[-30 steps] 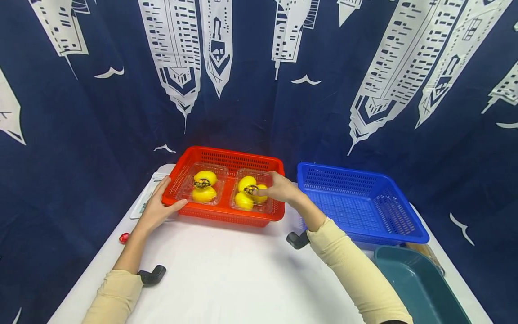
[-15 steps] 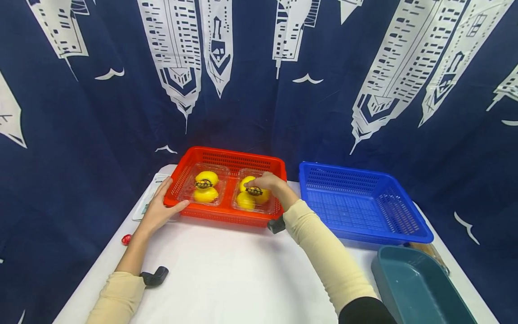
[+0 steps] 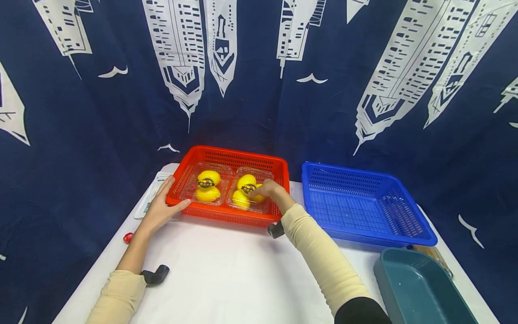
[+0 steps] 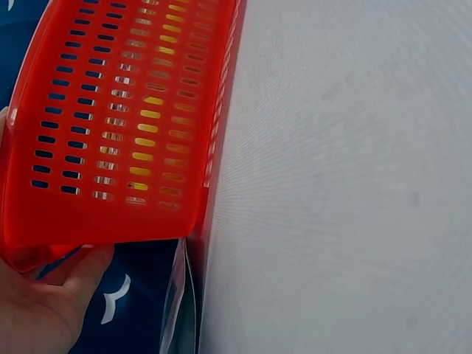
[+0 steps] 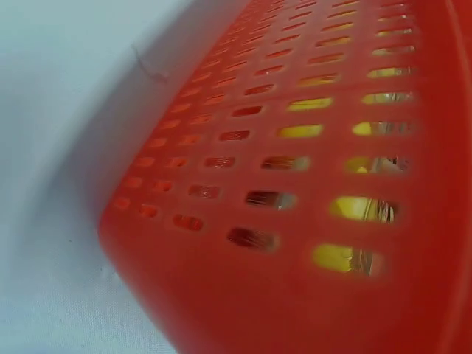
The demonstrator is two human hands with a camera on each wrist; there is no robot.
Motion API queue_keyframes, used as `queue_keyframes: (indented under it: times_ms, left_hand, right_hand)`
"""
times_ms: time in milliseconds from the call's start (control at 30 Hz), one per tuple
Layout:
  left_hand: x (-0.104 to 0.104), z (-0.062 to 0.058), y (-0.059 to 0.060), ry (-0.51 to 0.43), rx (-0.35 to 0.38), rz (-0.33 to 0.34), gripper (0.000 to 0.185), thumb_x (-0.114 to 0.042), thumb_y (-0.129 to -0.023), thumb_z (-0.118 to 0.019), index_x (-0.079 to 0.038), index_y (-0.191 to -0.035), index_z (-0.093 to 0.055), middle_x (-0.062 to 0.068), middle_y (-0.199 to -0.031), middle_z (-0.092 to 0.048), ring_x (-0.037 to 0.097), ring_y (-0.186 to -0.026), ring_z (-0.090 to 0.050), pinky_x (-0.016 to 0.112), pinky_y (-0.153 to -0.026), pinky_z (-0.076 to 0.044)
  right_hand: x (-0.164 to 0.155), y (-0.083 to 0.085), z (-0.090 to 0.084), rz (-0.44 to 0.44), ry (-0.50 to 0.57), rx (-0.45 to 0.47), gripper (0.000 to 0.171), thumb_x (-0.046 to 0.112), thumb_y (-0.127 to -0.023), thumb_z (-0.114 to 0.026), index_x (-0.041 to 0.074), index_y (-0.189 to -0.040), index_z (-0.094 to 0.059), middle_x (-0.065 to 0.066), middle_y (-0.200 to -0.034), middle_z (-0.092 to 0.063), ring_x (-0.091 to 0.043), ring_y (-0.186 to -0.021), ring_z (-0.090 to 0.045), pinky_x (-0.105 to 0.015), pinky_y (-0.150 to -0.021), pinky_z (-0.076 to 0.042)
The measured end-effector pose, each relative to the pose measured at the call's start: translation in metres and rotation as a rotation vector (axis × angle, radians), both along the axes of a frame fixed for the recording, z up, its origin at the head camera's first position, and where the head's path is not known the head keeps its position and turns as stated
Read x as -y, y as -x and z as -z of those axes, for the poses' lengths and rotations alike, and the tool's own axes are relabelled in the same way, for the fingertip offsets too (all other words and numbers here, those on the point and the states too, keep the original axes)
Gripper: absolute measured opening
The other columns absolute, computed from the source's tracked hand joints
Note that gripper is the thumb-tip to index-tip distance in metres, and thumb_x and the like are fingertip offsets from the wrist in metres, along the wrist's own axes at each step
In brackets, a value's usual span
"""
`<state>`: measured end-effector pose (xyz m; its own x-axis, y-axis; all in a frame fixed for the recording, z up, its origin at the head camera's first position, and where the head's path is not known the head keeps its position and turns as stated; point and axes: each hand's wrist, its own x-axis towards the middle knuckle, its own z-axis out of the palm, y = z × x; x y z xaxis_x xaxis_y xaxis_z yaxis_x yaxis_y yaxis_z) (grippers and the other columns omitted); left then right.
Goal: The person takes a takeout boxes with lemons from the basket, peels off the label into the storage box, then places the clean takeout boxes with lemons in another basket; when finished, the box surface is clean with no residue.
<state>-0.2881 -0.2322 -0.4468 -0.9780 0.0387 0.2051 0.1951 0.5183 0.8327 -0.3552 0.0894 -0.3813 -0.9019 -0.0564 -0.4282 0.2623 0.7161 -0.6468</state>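
Observation:
In the head view a red basket (image 3: pixel 226 216) holds two clear plastic boxes of lemons with dark labels. The left box (image 3: pixel 188 189) shows two lemons, and the right box (image 3: pixel 232 204) shows three. My left hand (image 3: pixel 155 216) grips the basket's left front corner, thumb over the front rim and fingers along the left end. In the left wrist view, part of that hand is around the rim. My right hand (image 3: pixel 272 188) reaches inside over the right box, one digit extended across its lid near the label. Its other fingers are hidden, so I cannot tell whether they pinch the box.
Right of the red basket stands a blue basket (image 3: pixel 344 211). A dark green tub (image 3: pixel 425 288) is at the front right, with a brown object (image 3: pixel 433 254) behind it. Printed papers (image 3: pixel 147 198) and a small red item (image 3: pixel 127 237) lie at the left edge of the white table (image 3: pixel 226 279).
My right hand moved left over the right box, then drew its fingers back. In the last half second that box slid slightly left in the basket. My left hand stayed at the corner.

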Motion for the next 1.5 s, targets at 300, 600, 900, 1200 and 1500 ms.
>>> queue_keyframes:
  times_ms: [300,600,900,1200,1500]
  left_hand:
    - [0.0,-0.003,-0.002,-0.015,0.016,0.009,0.097,-0.036,-0.084,-0.072,-0.007,-0.156,-0.015,0.015,-0.164,-0.012,0.039,-0.15,-0.013,0.066,-0.117,-0.019]
    - [0.0,-0.001,-0.002,0.0,0.014,0.002,0.096,-0.037,-0.084,-0.073,-0.006,-0.156,-0.017,0.015,-0.164,-0.013,0.038,-0.15,-0.013,0.065,-0.118,-0.017]
    - [0.001,-0.001,-0.001,0.015,0.009,-0.004,0.097,-0.039,-0.084,-0.072,-0.007,-0.156,-0.016,0.016,-0.164,-0.012,0.039,-0.15,-0.013,0.067,-0.117,-0.018]
    - [0.0,-0.001,0.0,0.008,0.016,0.0,0.097,-0.039,-0.084,-0.072,-0.007,-0.156,-0.016,0.015,-0.164,-0.013,0.039,-0.15,-0.014,0.066,-0.116,-0.02]
    - [0.001,-0.001,-0.001,0.003,0.021,0.002,0.097,-0.038,-0.084,-0.072,-0.007,-0.156,-0.015,0.015,-0.164,-0.012,0.039,-0.15,-0.013,0.065,-0.117,-0.019]
  right_hand:
    - [-0.004,0.006,-0.004,0.016,0.016,0.07,0.093,0.024,-0.083,-0.074,-0.006,-0.151,-0.019,-0.019,-0.159,-0.024,-0.036,-0.143,-0.032,-0.046,-0.12,-0.029]
    - [-0.002,0.008,-0.012,0.044,0.057,0.089,0.098,0.025,-0.083,-0.075,-0.002,-0.154,-0.013,-0.015,-0.162,-0.018,-0.033,-0.146,-0.029,-0.049,-0.119,-0.031]
    - [-0.005,0.005,-0.02,0.09,0.126,0.137,0.09,0.028,-0.085,-0.071,0.0,-0.152,-0.018,-0.019,-0.157,-0.006,-0.045,-0.124,-0.052,-0.055,-0.087,-0.056]
    - [-0.007,0.006,-0.02,0.08,0.176,0.155,0.081,0.025,-0.088,-0.068,-0.004,-0.148,-0.023,-0.023,-0.153,-0.019,-0.05,-0.117,-0.056,-0.056,-0.09,-0.054]
    - [-0.006,0.003,-0.019,0.091,0.239,0.153,0.073,0.025,-0.088,-0.07,-0.005,-0.143,-0.031,-0.021,-0.149,-0.038,-0.042,-0.127,-0.051,-0.055,-0.095,-0.052]
